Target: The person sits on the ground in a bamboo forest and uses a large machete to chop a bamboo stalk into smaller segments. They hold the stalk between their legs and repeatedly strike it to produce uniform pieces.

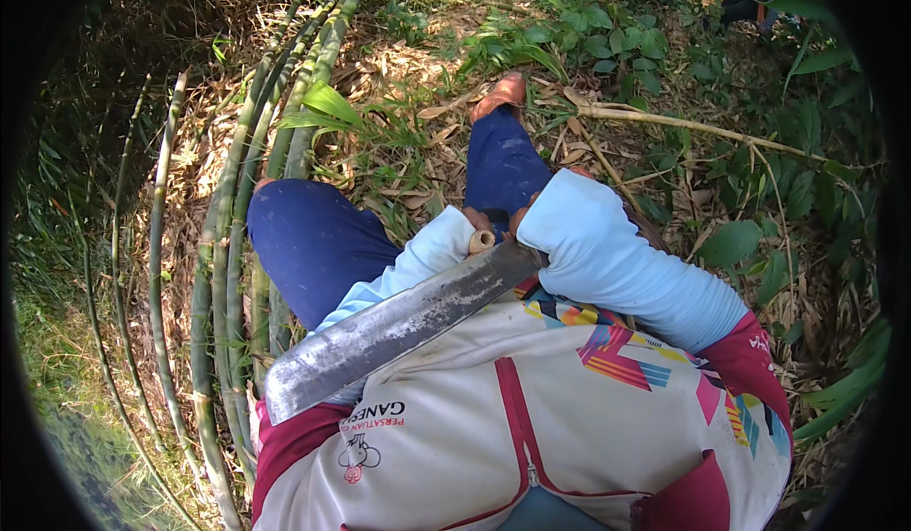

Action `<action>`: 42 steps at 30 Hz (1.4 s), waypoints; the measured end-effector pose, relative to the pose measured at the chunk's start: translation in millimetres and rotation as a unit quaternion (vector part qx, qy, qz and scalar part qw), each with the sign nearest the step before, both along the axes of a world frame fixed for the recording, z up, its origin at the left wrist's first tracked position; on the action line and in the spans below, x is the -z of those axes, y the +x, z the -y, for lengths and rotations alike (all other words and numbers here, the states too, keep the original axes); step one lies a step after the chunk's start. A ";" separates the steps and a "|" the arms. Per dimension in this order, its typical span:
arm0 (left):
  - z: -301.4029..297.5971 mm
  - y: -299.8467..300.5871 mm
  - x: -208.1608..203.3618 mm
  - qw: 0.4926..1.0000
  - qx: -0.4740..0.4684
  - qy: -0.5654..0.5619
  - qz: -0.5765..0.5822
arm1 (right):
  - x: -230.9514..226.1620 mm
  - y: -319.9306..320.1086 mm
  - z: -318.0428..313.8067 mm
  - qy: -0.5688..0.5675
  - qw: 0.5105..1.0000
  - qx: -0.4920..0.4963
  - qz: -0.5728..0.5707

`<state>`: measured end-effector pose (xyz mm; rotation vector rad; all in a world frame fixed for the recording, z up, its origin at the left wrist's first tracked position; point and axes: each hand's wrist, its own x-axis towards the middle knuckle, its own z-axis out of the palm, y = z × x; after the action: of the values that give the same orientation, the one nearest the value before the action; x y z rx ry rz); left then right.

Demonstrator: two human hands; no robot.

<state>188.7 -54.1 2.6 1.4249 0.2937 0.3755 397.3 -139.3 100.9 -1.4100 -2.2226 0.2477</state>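
Note:
In front of my lap, my right hand (519, 220) is closed at the handle end of a machete, mostly hidden by its light blue sleeve. The machete's broad, worn grey blade (399, 334) slants down to the left, passing over my left forearm and the front of my jacket. Close beside it, my left hand (474, 219) is closed around a short, hollow, pale piece of bamboo (482, 242), whose cut end points toward me. Something dark (497, 219) lies between the two hands; its shape is unclear.
Tall green bamboo stems (228, 237) rise along the left. My legs in blue trousers (318, 242) are bent ahead, one bare foot (503, 94) on dry leaves. A thin pale branch (702, 130) lies at the right, among leafy plants (731, 244). A dark object (750, 7) sits far right.

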 end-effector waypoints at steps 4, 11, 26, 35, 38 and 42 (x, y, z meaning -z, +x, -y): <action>-4.8 2.5 -2.1 0.997 0.035 0.039 -0.053 | -6.4 -2.9 -3.3 -0.005 1.000 -0.004 0.017; 4.7 6.1 -15.3 0.993 -0.015 0.030 -0.117 | -5.8 -5.2 -4.1 0.007 0.999 -0.010 0.033; 18.7 -0.9 -19.6 0.987 -0.055 -0.131 -0.069 | -2.4 -0.4 -7.9 -0.011 0.998 -0.036 0.046; 22.8 4.7 -23.9 0.989 0.057 0.134 -0.021 | 22.9 33.5 -23.4 -0.016 0.995 0.076 0.056; 23.3 -2.2 -73.8 0.963 0.127 0.238 0.004 | 21.4 85.4 -43.2 -0.241 0.904 0.349 0.048; 17.9 -10.1 -54.6 0.996 -0.038 0.031 -0.068 | 30.3 80.5 -11.8 -0.133 0.951 0.281 -0.008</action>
<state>178.6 -72.0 57.2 1.5058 0.4512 0.3531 477.9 -127.5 70.6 -2.1050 -1.7232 0.3613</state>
